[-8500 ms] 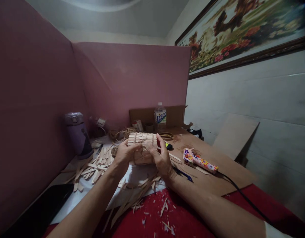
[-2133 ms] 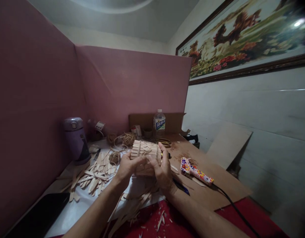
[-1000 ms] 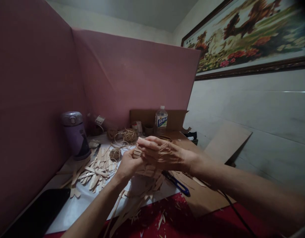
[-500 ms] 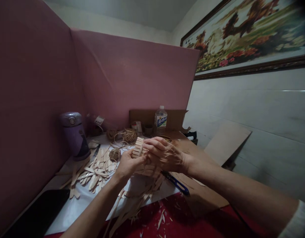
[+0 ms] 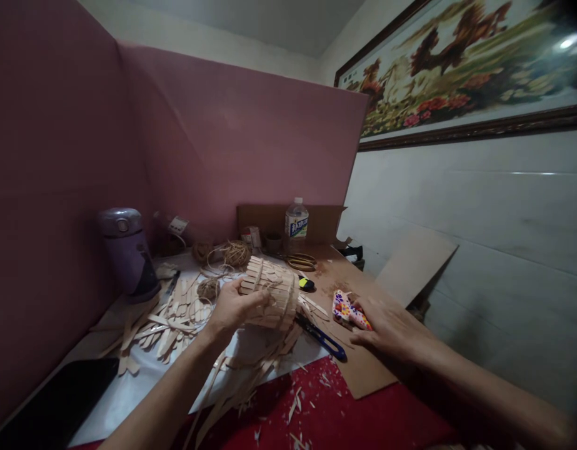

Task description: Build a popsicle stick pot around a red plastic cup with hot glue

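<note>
My left hand grips a small barrel-shaped basket of wooden sticks, held tilted above the white sheet. My right hand lies over the rear of the flower-patterned glue gun on the brown cardboard, fingers curled on it. Only the gun's front part shows. Blue-handled snips lie between the two hands.
Loose wooden sticks and shavings litter the sheet and red cloth. A purple flask, twine balls, a water bottle and a yellow cutter stand behind. Pink boards wall the left and back; a black phone lies at the near left.
My right hand has left the stick basket and moved right and down onto the glue gun. The left hand alone now holds the basket.
</note>
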{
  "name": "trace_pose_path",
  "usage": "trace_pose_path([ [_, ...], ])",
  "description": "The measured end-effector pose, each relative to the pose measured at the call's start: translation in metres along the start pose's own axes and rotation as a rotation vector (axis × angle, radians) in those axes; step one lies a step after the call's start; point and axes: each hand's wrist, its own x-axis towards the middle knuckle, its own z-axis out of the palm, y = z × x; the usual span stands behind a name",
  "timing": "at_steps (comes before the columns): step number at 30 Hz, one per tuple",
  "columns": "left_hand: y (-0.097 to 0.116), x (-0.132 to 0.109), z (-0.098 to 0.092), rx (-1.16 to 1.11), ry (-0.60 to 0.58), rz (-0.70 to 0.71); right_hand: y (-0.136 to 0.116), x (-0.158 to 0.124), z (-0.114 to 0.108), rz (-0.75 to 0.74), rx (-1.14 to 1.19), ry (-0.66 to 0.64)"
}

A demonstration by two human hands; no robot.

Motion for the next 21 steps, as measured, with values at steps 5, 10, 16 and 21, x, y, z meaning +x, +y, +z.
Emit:
trace_pose_path([
  [5, 0.000, 0.000, 0.000, -0.005, 0.010, 0.003, 0.004, -0.004, 0.012, 0.074, 0.193, 0.038],
  [10, 0.003, -0.003, 0.003, -0.027, 0.029, -0.003, 0.002, 0.004, -0.002, 0.099, 0.448, 0.184],
  [16, 0.003, -0.002, 0.001, -0.034, 0.014, -0.018, -0.019, 0.002, -0.036, 0.359, 1.042, 0.044],
  [21, -0.002, 0.002, -0.003, -0.003, -0.031, -0.003, -0.077, -0.013, -0.055, 0.256, 1.410, -0.278],
])
